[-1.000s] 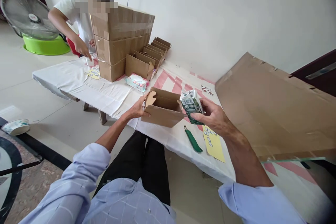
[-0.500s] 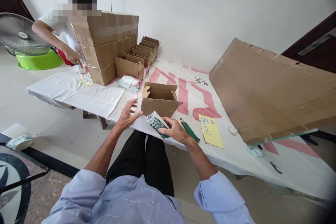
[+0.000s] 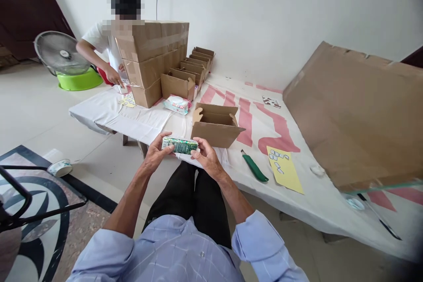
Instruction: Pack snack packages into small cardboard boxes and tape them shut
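Observation:
A small green-and-white carton (image 3: 180,145) with printed sides lies level between my two hands, in front of the table edge. My left hand (image 3: 156,153) is closed on its left end, thumb on the near face. At the right end, the fingers of my right hand (image 3: 207,158) grip it too. Just beyond stands an open cardboard box (image 3: 216,134) with its flaps up; its bottom inside is hidden. To the right lie a green utility knife (image 3: 254,166) and a yellow sheet (image 3: 284,169) bearing small stickers.
A pack of wipes (image 3: 177,104) sits left of the box, before a row of open boxes (image 3: 178,86). Stacked sealed cartons (image 3: 148,59) rise behind, with a co-worker (image 3: 110,57) at their left. A large cardboard sheet (image 3: 357,119) leans at the right of the cloth-covered table (image 3: 228,163).
My left hand has taken hold of the carton's other end, which only my right hand held before. The carton has turned level and moved left. The view has shifted left.

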A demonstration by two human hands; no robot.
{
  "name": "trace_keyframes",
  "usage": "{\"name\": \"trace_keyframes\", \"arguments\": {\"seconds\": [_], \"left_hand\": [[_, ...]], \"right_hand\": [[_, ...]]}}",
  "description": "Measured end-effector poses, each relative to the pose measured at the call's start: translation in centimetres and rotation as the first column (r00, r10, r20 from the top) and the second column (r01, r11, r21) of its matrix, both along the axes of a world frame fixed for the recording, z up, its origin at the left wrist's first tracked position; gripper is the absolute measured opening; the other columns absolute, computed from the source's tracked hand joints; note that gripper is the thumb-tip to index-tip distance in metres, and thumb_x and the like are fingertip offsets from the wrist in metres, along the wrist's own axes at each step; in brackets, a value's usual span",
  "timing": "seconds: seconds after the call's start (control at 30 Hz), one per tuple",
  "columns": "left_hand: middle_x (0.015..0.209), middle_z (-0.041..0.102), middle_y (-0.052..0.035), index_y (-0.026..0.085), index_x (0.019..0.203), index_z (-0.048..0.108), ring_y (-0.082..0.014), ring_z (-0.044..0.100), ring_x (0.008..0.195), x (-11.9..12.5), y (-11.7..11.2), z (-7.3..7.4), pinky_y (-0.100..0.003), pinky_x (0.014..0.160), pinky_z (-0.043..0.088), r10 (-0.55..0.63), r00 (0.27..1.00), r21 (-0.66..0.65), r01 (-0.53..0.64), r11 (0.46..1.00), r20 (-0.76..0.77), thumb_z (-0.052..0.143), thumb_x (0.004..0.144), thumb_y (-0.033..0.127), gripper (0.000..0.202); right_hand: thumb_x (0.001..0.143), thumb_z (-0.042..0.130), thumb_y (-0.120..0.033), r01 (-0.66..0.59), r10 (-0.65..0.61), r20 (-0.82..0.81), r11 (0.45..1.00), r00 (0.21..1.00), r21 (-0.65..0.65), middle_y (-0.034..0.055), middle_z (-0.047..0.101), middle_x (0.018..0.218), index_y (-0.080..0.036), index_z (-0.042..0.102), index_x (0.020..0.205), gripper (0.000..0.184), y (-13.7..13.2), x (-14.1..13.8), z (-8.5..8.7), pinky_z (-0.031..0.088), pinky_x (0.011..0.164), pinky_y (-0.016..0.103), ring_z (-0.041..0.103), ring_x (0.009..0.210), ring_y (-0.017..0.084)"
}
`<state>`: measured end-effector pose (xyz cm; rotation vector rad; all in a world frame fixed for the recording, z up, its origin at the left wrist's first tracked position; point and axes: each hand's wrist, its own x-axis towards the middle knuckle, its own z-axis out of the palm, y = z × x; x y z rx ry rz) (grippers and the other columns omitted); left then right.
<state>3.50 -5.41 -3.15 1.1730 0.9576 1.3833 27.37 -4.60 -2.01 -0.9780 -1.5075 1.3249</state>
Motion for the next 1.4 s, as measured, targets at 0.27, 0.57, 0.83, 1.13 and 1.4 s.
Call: {"name": "trace_keyframes", "arguments": {"seconds": [0.27, 0.57, 0.83, 1.13, 1.4], "left_hand": [[0.114, 0.065, -0.0035, 0.024, 0.158, 0.053, -0.0141, 0.068, 0.083, -2.0, 1.2, 0.8, -0.030, 0.074, 0.068, 0.130, 0.991, 0.044, -0.128, 0.991, -0.045, 0.091, 0.082, 0.053, 0.090], [0.126, 0.064, -0.0069, 0.024, 0.161, 0.052, -0.0131, 0.064, 0.085, -3.9, 2.5, -3.8, -0.026, 0.068, 0.063, 0.097, 0.990, -0.103, -0.107, 0.989, -0.101, 0.094, 0.072, 0.040, 0.100], [0.129, 0.063, -0.0092, 0.023, 0.165, 0.050, -0.0150, 0.063, 0.087, -4.3, 4.1, -5.4, -0.025, 0.064, 0.060, 0.089, 0.980, -0.160, -0.119, 0.980, -0.179, 0.091, 0.073, 0.040, 0.102], [0.112, 0.065, -0.0042, 0.025, 0.171, 0.045, -0.0148, 0.060, 0.085, -4.8, 6.0, -3.5, -0.024, 0.065, 0.060, 0.100, 0.965, -0.079, -0.122, 0.989, -0.244, 0.089, 0.078, 0.037, 0.103], [0.118, 0.066, -0.0049, 0.025, 0.169, 0.049, -0.0129, 0.059, 0.082, -5.0, 8.0, 1.2, -0.024, 0.066, 0.062, 0.138, 0.973, 0.136, -0.114, 0.984, -0.187, 0.090, 0.076, 0.037, 0.102]], "right_hand": [[0.093, 0.072, -0.071, 0.144, -0.134, -0.097, 0.984, 0.986, 0.103, 0.0118, 0.070, 0.135, -0.026, 0.060, 0.156, 0.079, 2.3, -5.2, -1.1, 0.068, 0.082, 0.037, 0.073, 0.102, 0.025], [0.090, 0.074, -0.070, 0.208, -0.212, -0.058, 0.976, 0.975, -0.071, 0.0124, 0.074, 0.134, -0.025, 0.065, 0.153, 0.078, 4.2, -7.3, -6.0, 0.067, 0.074, 0.035, 0.077, 0.092, 0.023], [0.092, 0.071, -0.063, 0.210, -0.212, -0.011, 0.973, 0.977, -0.100, 0.0111, 0.077, 0.127, -0.021, 0.068, 0.153, 0.074, 5.0, -7.4, -7.5, 0.067, 0.074, 0.034, 0.076, 0.095, 0.023], [0.094, 0.068, -0.065, 0.196, -0.196, 0.006, 0.980, 0.981, -0.027, 0.0128, 0.074, 0.131, -0.023, 0.061, 0.159, 0.078, 6.4, -7.9, -5.5, 0.068, 0.078, 0.036, 0.076, 0.103, 0.026], [0.094, 0.069, -0.051, 0.198, -0.199, -0.011, 0.969, 0.980, 0.147, 0.0141, 0.066, 0.148, -0.024, 0.053, 0.165, 0.078, 8.2, -8.0, -0.5, 0.067, 0.094, 0.043, 0.072, 0.112, 0.028]]}}
